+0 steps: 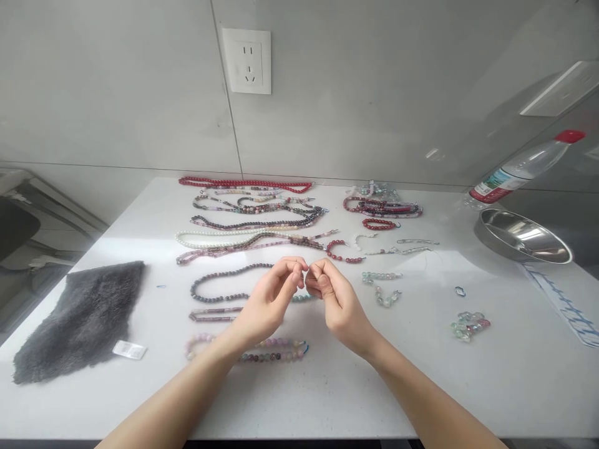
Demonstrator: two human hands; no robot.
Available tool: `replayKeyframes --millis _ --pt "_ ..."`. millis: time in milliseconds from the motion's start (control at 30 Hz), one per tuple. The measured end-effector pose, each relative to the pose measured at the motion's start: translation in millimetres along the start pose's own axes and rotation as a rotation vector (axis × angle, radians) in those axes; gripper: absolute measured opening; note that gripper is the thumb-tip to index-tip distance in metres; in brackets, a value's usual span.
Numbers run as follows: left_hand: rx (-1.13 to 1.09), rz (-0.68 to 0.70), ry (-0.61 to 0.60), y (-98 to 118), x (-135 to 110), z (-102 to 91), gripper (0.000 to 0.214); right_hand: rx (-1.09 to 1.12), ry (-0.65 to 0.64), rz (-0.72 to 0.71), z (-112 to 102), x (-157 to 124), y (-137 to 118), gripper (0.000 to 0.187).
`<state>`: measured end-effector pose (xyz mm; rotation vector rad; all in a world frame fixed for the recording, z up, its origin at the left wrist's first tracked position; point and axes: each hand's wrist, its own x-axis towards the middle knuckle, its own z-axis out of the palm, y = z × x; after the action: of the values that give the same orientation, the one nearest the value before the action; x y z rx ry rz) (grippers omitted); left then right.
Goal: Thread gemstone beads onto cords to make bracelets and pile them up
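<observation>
My left hand and my right hand meet above the middle of the white table, fingertips almost touching. Both are closed in a pinch. Whatever lies between the fingers is too small or too hidden to name. Beneath and behind my left hand is a dark bead strand, and a few turquoise beads show between the hands. A strand of lilac and mixed beads passes under my left forearm. To the right of my right hand lie pale green bead strands.
Long bead strands, including a red one and a white pearl one, lie toward the wall. At left is a grey fluffy cloth. A steel bowl and a tilted bottle stand at right, near a clear bead cluster.
</observation>
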<state>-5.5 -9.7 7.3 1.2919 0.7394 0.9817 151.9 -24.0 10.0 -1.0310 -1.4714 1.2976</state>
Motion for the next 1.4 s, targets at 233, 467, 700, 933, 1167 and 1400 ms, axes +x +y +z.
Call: replayKeyframes --millis 233,467,700,933,1167,1400 --pt "-0.022 -0.054 0.014 -4 3 -1.2 0.027 0.223 -0.111 0.052 -7 3 -6 0.032" --pt "-0.060 -0.066 -0.019 -2 0 -2.2 0.035 0.389 -0.343 0.228 -20 5 -11 0.032" --pt "-0.150 -0.170 -0.075 2 -2 -5.4 0.034 0.535 -0.420 0.344 -29 6 -17 0.031" --pt "-0.148 -0.173 -0.125 4 -2 -8.3 0.032 0.555 -0.463 0.372 -35 6 -19 0.029" --pt "-0.167 -0.177 -0.122 3 -1 -8.4 0.033 0.530 -0.484 0.369 -39 5 -20 0.032" --pt "-0.184 -0.186 -0.122 1 -2 -10.1 0.033 0.575 -0.513 0.381 -39 5 -22 0.032"
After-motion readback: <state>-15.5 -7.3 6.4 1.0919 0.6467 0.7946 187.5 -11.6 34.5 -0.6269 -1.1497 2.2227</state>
